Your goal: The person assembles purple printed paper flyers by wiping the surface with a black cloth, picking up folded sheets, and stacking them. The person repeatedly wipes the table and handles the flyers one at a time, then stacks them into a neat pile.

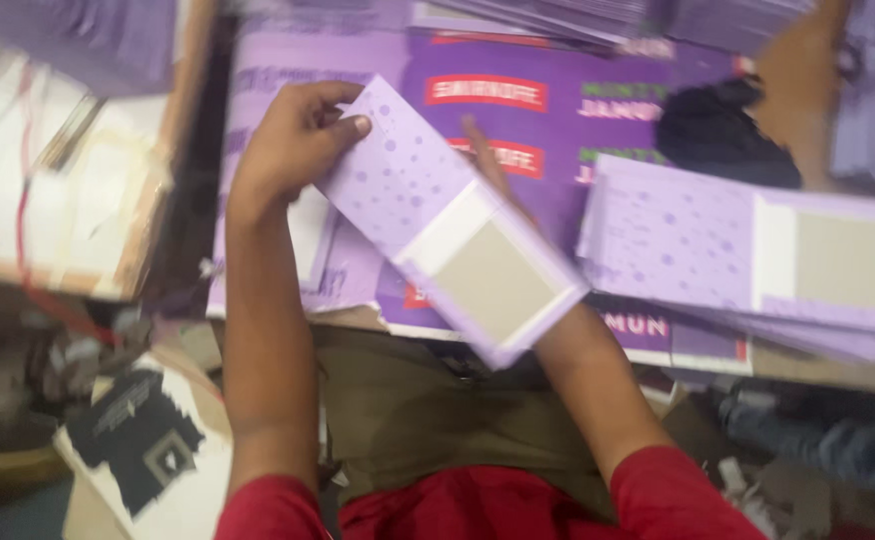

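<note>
Lilac dotted card blank point(428, 215), flat, with grey board panel toward its 5 o'clock end, held mid-frame above printed purple sheets point(548, 110) on bench point(818, 365), tilted from 10 to 5 o'clock. Left hand point(293, 140) at 10 o'clock end, thumb on top and fingers point(358, 126) pinched narrow on that corner. Right hand point(488, 160) mostly hidden under blank, only fingertips poking past upper edge near 12 o'clock; looks like support from below, grip itself cannot tell. Stack of same lilac blanks point(748, 255) at 3 o'clock, fanned and uneven, lower edges hanging past bench edge. Second heap of purple sheets along 12 o'clock, dark bundle point(718, 125) at 1 o'clock. Black-and-white printed piece point(143, 435) at 7 o'clock on lower level, cluttered white tray with red cord point(58, 200) at 9 o'clock. Risks, judged only: corner pinch is thin, so blank likely to swing or slip out if hidden hand lets go; heavier board end at 5 o'clock sits over lap, not bench, so any drop goes to floor clutter. Bending at the fold line possible from one-corner hold. Stack at 3 o'clock close to right forearm, elbow nudge could slide top sheets off. Motion blur throughout, fine detail unclear.
</note>
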